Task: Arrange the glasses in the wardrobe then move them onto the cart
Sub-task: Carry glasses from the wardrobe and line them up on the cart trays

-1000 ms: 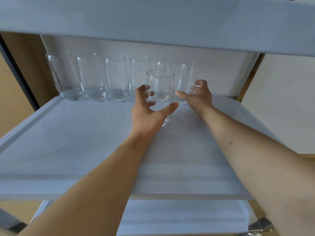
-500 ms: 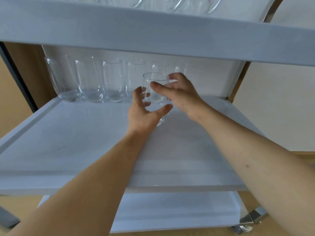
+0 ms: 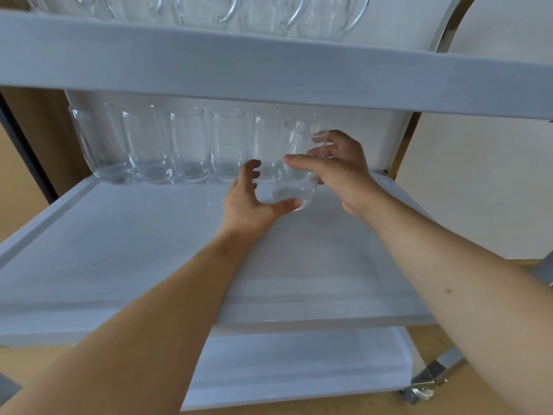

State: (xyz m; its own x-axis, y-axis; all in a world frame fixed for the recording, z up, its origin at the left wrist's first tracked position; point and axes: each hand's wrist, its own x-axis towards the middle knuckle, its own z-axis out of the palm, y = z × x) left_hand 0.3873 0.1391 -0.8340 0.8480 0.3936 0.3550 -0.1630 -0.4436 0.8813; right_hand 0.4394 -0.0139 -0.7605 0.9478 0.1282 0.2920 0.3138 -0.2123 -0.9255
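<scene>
I hold one clear glass [image 3: 288,193] just above the cart's white middle shelf [image 3: 143,253], near the right end of a row of several clear glasses [image 3: 185,151] standing along the shelf's back edge. My right hand [image 3: 344,172] grips the glass from the right side, thumb across its front. My left hand [image 3: 248,205] cups its base from below, thumb under the bottom and fingers curled at its left side. The glass tilts a little, rim toward the right.
The white top shelf [image 3: 269,70] hangs close over my hands and carries several glass mugs [image 3: 269,13]. A bottom shelf [image 3: 299,363] lies below. A chrome frame post [image 3: 401,148] and a caster wheel [image 3: 416,393] are on the right.
My right hand left the back-row glass and took hold of the glass in my left hand. The glass has shifted right and back toward the row's right end.
</scene>
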